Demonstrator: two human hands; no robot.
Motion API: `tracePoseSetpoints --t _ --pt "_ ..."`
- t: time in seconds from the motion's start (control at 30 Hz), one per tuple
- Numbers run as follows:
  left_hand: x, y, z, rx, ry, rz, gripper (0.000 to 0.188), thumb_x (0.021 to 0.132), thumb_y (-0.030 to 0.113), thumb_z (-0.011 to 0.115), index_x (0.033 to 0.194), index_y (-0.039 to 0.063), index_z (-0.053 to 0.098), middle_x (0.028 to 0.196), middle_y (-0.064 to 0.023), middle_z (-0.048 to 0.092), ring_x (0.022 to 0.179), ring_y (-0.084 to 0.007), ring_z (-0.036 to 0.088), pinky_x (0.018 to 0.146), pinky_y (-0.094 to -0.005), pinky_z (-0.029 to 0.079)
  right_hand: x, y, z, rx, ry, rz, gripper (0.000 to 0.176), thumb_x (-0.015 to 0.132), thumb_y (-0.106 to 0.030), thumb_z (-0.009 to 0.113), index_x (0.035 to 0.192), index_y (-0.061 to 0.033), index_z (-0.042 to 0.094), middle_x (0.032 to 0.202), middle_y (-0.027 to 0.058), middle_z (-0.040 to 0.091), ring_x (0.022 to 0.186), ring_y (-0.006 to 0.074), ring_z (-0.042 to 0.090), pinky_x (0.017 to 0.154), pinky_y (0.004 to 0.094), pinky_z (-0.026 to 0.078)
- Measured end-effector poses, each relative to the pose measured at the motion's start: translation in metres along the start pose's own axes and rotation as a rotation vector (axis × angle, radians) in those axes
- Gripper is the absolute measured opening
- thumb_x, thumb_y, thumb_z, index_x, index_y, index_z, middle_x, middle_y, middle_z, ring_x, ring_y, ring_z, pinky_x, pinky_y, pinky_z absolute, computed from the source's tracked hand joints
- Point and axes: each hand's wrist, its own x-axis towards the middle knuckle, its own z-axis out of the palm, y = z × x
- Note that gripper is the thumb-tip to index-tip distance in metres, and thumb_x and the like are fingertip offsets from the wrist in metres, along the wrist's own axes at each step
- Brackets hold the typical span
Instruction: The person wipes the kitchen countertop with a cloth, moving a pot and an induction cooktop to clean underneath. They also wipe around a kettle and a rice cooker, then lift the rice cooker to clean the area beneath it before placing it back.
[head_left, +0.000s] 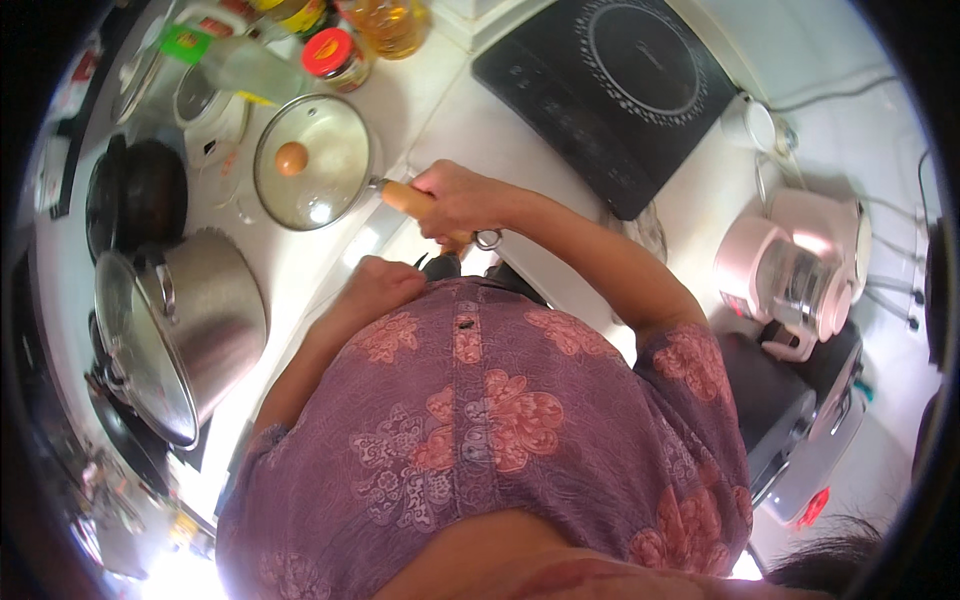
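Note:
My right hand (457, 196) grips the light wooden handle (407, 199) of a small saucepan. A glass lid (337, 161) with a metal rim covers the pan, and a round brown knob (291, 159) stands up from it. The pan is over the pale countertop; whether it rests there I cannot tell. A metal hanging ring (487, 239) shows at the handle's end. My left hand (381, 289) is curled near my waist, by the counter's front edge, apart from the pan. Its fingertips are hidden, so anything inside it cannot be seen.
A black induction cooktop (592, 97) lies at the back right. Beyond the pan stand a green-capped bottle (251, 71) and a red-lidded jar (335, 60). A large steel pot (214, 300) with a tilted glass lid (142, 352) occupies the left. Pink appliances (787, 262) stand right.

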Motion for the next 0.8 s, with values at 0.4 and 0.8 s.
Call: tracePoseSetpoints --t 0.4,0.8 --pt "0.118 0.09 -0.076 -0.919 0.359 -0.05 0.052 0.089 0.022 0.065 0.128 -0.007 0.047 0.114 -0.0189 0.057 0.094 -0.0309 0.064 0.077 -0.0395 0.055 -0.072 0.061 -0.013 -0.075 0.796 -0.273 0.022 0.087 -0.021 0.058 0.094 0.0 0.062 0.081 0.0117 0.065 0.066 0.018 0.066 0.048 0.0292 0.049" --pt "0.295 0.011 -0.08 -1.157 0.107 -0.288 0.033 0.089 0.024 0.064 0.116 0.007 0.058 0.112 -0.0114 0.064 0.102 -0.0317 0.061 0.08 -0.054 0.051 -0.12 0.127 -0.013 1.304 1.226 -0.295 0.032 0.092 -0.016 0.056 0.109 0.0102 0.052 0.115 0.0238 0.057 0.102 0.0365 0.063 0.074 0.0443 0.058"
